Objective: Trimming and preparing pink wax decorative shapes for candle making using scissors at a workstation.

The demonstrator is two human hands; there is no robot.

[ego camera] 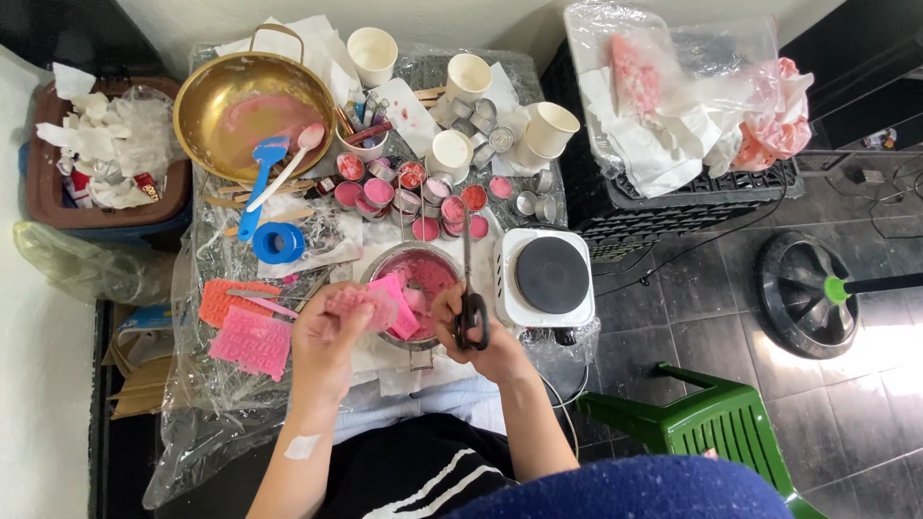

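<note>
Desk surface is lying under crinkled clear plastic sheeting and is carrying the work items. Black crate, beside the desk on dark floor tiles, is bearing a bag of pink material, with a green plastic chair standing below it. Brass bowl is sitting at the far left of the desk, a blue spatula leaning in it. White hotplate is resting just right of the metal pot, which is holding pink wax. Left hand is reaching forward, its grip pinching a pink wax slab over the pot's near rim. Right hand is angling inward, fingers threaded through the handles of the scissors, blades pointing away over the pot. Small pink-filled tins are clustering beyond the pot.
</note>
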